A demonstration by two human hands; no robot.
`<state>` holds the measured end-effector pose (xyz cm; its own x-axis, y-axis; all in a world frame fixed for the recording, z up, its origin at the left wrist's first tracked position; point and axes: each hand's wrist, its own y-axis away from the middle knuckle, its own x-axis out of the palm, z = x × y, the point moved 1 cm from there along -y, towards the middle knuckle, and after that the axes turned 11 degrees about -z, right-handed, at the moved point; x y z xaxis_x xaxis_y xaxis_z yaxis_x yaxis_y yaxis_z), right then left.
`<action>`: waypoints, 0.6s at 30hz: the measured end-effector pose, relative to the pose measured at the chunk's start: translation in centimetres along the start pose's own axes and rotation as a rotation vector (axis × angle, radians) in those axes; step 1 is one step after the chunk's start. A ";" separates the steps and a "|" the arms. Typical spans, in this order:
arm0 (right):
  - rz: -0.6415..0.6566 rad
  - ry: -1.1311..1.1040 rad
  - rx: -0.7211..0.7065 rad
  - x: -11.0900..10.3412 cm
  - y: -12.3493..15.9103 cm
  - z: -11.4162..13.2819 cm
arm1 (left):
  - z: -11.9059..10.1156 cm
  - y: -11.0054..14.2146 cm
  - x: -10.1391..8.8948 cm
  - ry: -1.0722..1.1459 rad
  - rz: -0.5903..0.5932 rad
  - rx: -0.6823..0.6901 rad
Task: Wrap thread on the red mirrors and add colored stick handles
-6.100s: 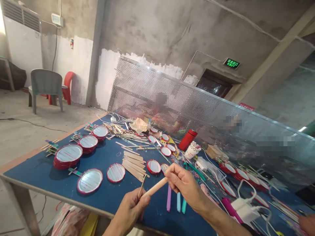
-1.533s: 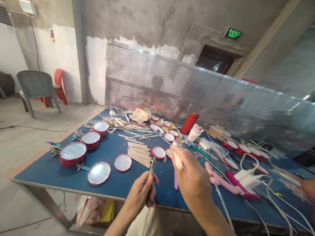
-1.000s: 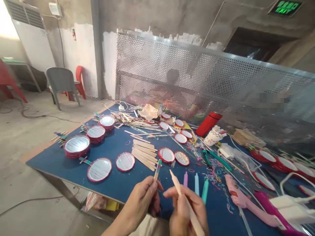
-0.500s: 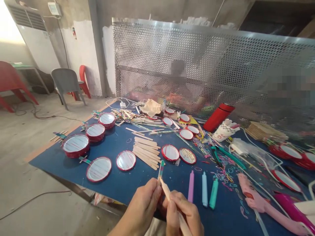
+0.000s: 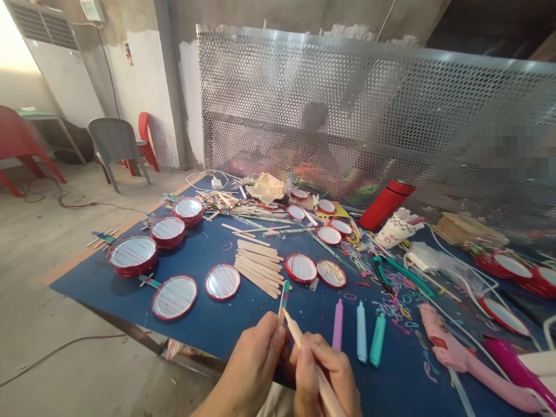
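Note:
My left hand (image 5: 255,354) pinches an upright craft stick (image 5: 284,296) whose upper part is coloured in green and purple bands. In my right hand (image 5: 326,370) is a pale peach marker pen (image 5: 294,331), its tip against or very close to the stick just above my left fingers. To the right of my hands lie a purple marker (image 5: 337,324), a light blue marker (image 5: 361,335) and a green marker (image 5: 377,341). Beyond my hands rests a row of plain craft sticks (image 5: 258,266), flanked by red-rimmed discs (image 5: 222,282).
Red-rimmed round drums (image 5: 132,255) line the table's left side. On the right are a pink glue gun (image 5: 447,341), green-handled pliers (image 5: 408,275), loose rubber bands (image 5: 395,307), a paper cup (image 5: 397,229) and a red flask (image 5: 386,204). A perforated metal panel (image 5: 260,87) stands behind.
The marker's tip has shifted slightly on or near the stick, and the right hand with it. Both hands keep their holds. The view has tilted a little.

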<state>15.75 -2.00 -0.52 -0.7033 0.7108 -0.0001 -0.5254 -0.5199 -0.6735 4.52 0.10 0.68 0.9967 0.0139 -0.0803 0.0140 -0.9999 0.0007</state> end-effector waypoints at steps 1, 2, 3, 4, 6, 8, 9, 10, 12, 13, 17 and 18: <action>-0.006 0.004 -0.034 0.0 -0.2 -0.1 | 0.0 0.0 0.0 0.000 0.021 -0.005; 0.004 -0.026 -0.065 0.0 -0.3 -0.2 | -0.1 0.0 0.0 0.000 0.043 -0.013; 0.023 -0.085 -0.088 0.1 -0.5 -0.4 | -0.2 0.1 0.0 0.000 0.062 -0.019; 0.037 -0.154 -0.102 0.1 -0.5 -0.5 | -0.2 0.0 0.0 -0.004 0.072 -0.020; 0.030 -0.225 -0.109 0.2 -0.5 -0.8 | -0.3 0.0 -0.1 -0.027 0.063 -0.006; -0.032 -0.152 -0.133 0.3 -0.2 -1.1 | -0.4 0.0 -0.1 -0.051 0.040 0.013; -0.046 -0.099 -0.145 0.3 -0.1 -1.2 | -0.4 0.0 -0.1 -0.049 0.037 0.019; -0.054 -0.059 -0.145 0.3 0.0 -1.3 | -0.4 0.0 -0.1 -0.036 0.040 0.017; -0.062 -0.072 -0.114 0.2 -0.1 -1.4 | -0.4 0.1 0.0 0.008 0.064 -0.003; -0.047 -0.114 -0.084 0.2 -0.2 -1.4 | -0.4 0.1 0.0 0.023 0.075 -0.014; 0.066 -0.226 -0.136 0.1 -0.3 -1.1 | -0.9 0.2 -0.1 -0.019 0.034 -0.009; 0.053 -0.179 -0.151 0.1 -0.2 -1.0 | -1.1 0.2 -0.2 -0.030 0.018 0.000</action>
<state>16.27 -1.30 -1.12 -0.8090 0.5818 0.0834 -0.4170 -0.4682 -0.7790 4.41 -0.10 1.77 0.9939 -0.0046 -0.1102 -0.0043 -1.0000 0.0026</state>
